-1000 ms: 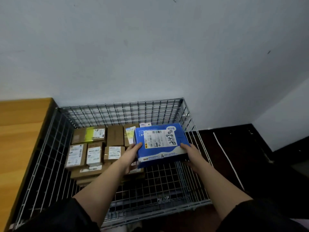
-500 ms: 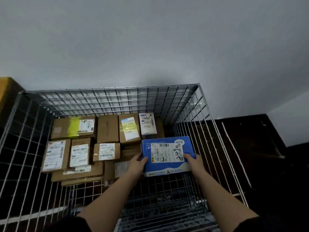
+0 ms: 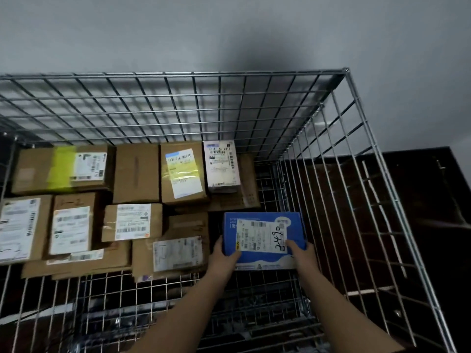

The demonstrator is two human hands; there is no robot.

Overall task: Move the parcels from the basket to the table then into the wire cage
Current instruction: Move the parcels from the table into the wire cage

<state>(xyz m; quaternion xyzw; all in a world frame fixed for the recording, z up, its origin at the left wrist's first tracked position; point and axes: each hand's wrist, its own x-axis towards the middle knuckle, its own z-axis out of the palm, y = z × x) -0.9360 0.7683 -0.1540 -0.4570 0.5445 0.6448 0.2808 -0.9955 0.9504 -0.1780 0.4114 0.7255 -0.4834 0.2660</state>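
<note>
Grey wall behind, and down inside the cage (image 3: pixel 339 154) the blue box (image 3: pixel 262 238) is gripped by left hand (image 3: pixel 224 261) and right hand (image 3: pixel 299 253), beside brown parcels (image 3: pixel 135 174).

Your blue parcel (image 3: pixel 262 238) lies flat, white label up with "2490" handwritten, low inside the wire cage (image 3: pixel 356 154) near its right wall. Brown cardboard parcels (image 3: pixel 137 174) fill the cage's left and back, labels mostly up.

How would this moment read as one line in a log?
step: placing | item: blue parcel | hands: left hand and right hand grip its ends | place: wire cage, right of brown parcels
</note>
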